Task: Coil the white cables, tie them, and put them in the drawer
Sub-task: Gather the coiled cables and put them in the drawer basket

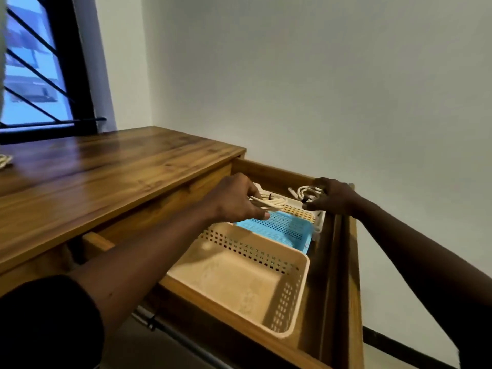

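Hands point(237, 198) point(334, 196) with cables point(269, 202) above drawer point(344, 262) baskets point(241, 278)

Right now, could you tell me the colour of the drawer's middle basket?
The middle basket is light blue; head view.

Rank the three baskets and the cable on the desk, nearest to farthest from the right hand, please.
1. White basket, just under the right hand, at the drawer's far end.
2. Blue basket, middle of the drawer.
3. Beige basket, near end.
4. Desk cable, far left edge.
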